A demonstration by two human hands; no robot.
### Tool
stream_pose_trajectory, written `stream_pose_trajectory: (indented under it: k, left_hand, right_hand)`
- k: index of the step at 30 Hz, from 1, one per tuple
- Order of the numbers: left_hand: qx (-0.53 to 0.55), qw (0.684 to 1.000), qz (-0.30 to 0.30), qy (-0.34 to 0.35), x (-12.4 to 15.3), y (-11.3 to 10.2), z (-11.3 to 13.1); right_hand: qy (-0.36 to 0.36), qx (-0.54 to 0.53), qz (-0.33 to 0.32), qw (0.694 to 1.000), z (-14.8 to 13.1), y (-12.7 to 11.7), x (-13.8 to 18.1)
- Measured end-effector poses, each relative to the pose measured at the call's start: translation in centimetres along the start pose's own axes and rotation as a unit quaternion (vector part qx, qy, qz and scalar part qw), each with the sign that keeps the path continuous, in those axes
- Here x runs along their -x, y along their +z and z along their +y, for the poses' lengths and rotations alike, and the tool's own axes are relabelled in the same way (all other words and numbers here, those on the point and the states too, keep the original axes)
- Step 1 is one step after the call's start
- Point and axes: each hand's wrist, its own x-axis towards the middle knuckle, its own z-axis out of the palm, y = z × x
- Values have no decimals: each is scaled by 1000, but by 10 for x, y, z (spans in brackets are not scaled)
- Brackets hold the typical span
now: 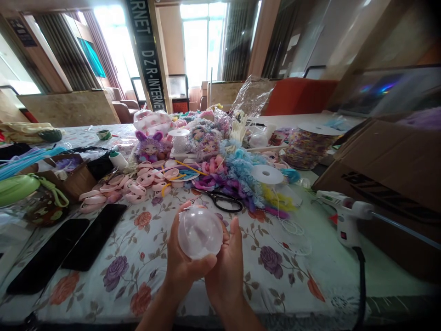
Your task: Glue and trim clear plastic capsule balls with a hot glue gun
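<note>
A clear, round plastic ball (200,232) is held up over the flowered tablecloth in the middle of the view. My left hand (184,257) wraps round its left side, with the thumb across the lower front. On the right and underneath, my right hand (229,257) cups the ball, its thumb standing up beside it. Part of a small doll face piece (193,202) shows just behind the ball; whether it is held or only lies beyond cannot be seen. Black-handled scissors (225,202) lie behind my hands.
Pink doll face pieces (149,177), blue lace trim (241,161) and a white spool (267,174) are heaped at the back. Two black phones (94,236) lie left. A glue gun (344,216) stands right, before a cardboard box (382,184). A green pouch (20,188) sits far left.
</note>
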Motion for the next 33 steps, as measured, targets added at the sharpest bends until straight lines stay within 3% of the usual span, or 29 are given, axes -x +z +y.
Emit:
stream_pose_trajectory:
  k: [7, 13, 20, 29, 33]
  left_hand:
    - [3, 1000, 21, 0, -2, -2, -3]
    - [-6, 1000, -8, 3, -2, -2, -2]
    - [-8, 1000, 1, -6, -3, -3, -2]
    - [13, 1000, 7, 10, -1, 1, -4]
    - [77, 994, 53, -54, -3, -2, -4]
  right_hand:
    - [6, -8, -10, 1000, -4, -1, 0]
    - [-2, 5, -22, 1000, -5, 0, -1]
    - [29, 23, -22, 999, -5, -2, -2]
    - [-12, 86, -27, 996, -4, -6, -5]
    - [-30, 127, -70, 989, -3, -12, -8]
